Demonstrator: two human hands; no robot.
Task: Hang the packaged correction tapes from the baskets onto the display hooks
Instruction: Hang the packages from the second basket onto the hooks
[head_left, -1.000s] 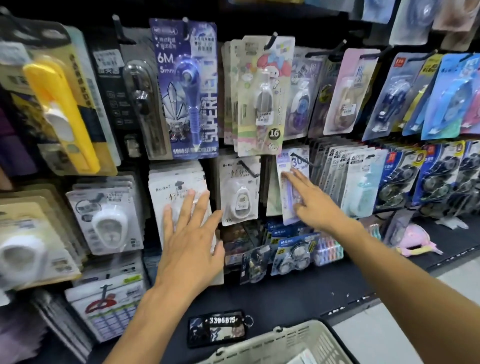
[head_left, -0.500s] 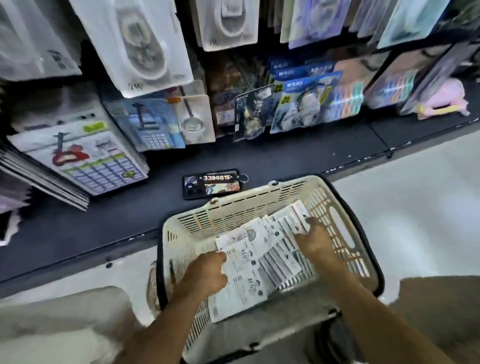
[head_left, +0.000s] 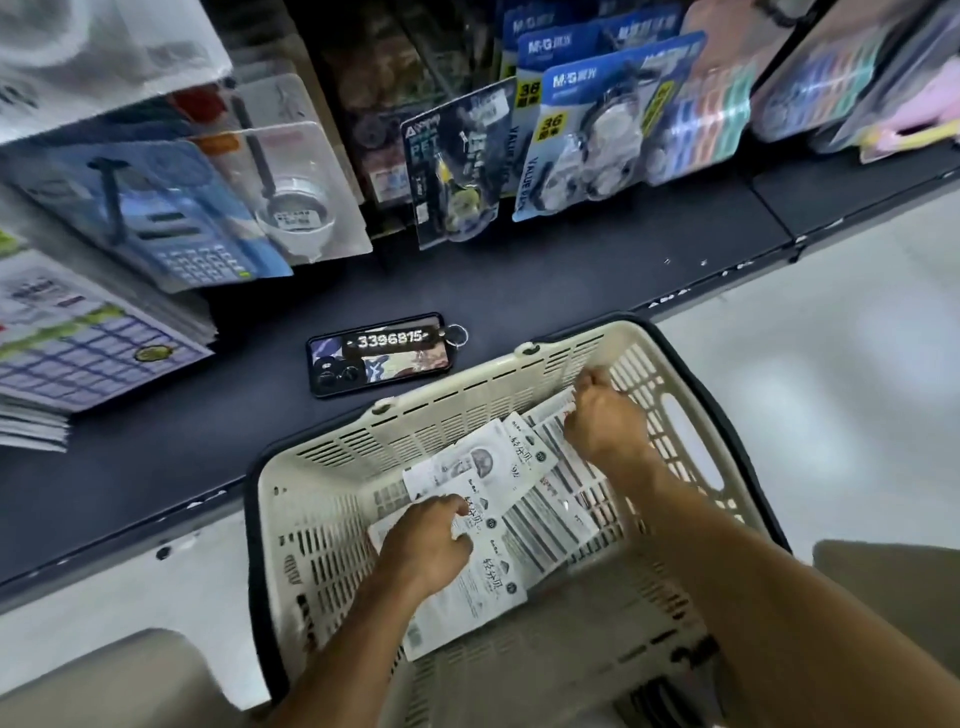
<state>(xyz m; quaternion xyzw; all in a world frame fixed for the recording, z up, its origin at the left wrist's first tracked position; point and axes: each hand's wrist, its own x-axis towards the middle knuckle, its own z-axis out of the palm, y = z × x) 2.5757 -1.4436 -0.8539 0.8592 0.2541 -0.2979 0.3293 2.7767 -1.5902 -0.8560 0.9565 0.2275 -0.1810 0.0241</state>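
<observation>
Both hands are down in the cream basket (head_left: 332, 519), where the packaged correction tapes (head_left: 519, 509) lie fanned flat on its floor, the row running from the near-left up toward the far-right corner. The left hand (head_left: 423, 551) presses curled fingers onto the nearest cards; whether it grips one I cannot tell. Farther in, the right hand (head_left: 605, 421) pinches the far-end card by the basket's far wall. Beyond, a phone (head_left: 379, 356) lies on the dark shelf (head_left: 571, 280).
</observation>
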